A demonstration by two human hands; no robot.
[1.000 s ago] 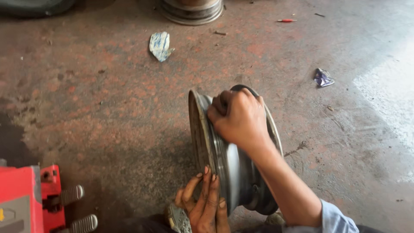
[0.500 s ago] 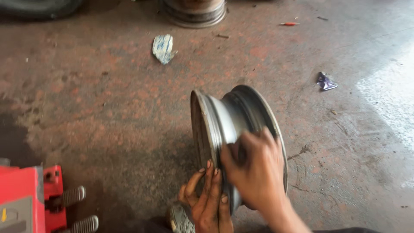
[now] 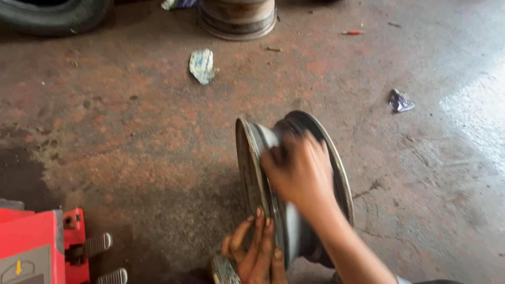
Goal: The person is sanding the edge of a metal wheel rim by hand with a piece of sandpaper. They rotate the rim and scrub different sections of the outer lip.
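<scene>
Steel wheel rim (image 3: 252,158) upright on edge, lower centre; right hand (image 3: 300,171), blurred, pressed on its barrel, grip indeterminable; left hand (image 3: 258,250) flat, fingers extended against rim face

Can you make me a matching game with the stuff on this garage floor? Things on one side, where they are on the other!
Things:
1. metal wheel rim
2. red machine
3. black tyre
4. crumpled blue wrapper

Places:
A. top left corner
B. on the floor at the right
C. standing on edge between both hands
D. bottom left corner

Pairs: 1-C, 2-D, 3-A, 4-B
</scene>
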